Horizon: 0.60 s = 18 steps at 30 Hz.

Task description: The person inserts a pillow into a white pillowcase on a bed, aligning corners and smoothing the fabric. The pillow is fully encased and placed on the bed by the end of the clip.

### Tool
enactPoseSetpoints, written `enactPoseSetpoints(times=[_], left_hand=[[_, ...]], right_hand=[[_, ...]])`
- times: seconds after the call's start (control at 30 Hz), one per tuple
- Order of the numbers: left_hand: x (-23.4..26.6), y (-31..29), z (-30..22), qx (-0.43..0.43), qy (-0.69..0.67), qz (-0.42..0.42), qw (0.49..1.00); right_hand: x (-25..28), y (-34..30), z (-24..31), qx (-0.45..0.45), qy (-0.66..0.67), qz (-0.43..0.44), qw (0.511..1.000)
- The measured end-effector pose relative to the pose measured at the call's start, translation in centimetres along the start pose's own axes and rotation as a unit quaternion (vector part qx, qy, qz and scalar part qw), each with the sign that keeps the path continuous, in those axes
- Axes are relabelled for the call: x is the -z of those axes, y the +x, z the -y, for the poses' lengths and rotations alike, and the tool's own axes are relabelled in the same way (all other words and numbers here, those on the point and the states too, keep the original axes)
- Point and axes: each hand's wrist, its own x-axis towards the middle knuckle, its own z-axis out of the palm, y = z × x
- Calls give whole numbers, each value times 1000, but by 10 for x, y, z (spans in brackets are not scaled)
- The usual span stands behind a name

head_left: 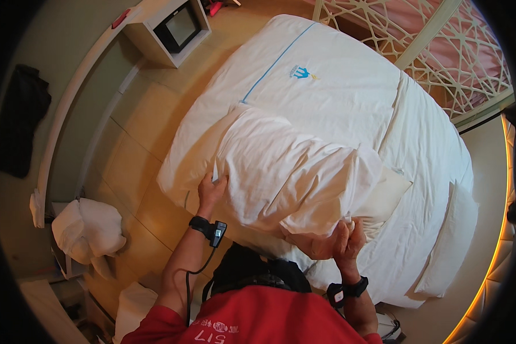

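Note:
A white pillowcase (pixel 286 172), wrinkled and bulging, lies across the near part of the bed (pixel 338 109). My left hand (pixel 211 192) is closed on its near left edge. My right hand (pixel 348 242) pinches the cloth at its right end, with the fingertips pressed together. From under that end a cream pillow (pixel 389 195) sticks out, its corner pointing right. How much of the pillow lies inside the case cannot be seen. Both of my wrists wear black straps with small devices.
Another white pillow (pixel 450 243) lies along the bed's right edge. White bundled linen (pixel 89 229) sits on a low stand at left. Far left is a white cabinet (pixel 166 31) with a dark-framed opening. A white lattice screen (pixel 424 46) borders the bed's far right.

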Motion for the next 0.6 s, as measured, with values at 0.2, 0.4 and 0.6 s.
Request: enactPoseSetpoints(times=[0.2, 0.4, 0.6], left_hand=[[15, -10, -39, 32, -100, 146, 984], [17, 0, -62, 25, -110, 240, 964], [16, 11, -78, -7, -182, 275, 944]], right_hand=[[-30, 16, 18, 52, -53, 37, 997], [-70, 39, 30, 98, -102, 47, 989], [-102, 52, 34, 120, -143, 57, 981]])
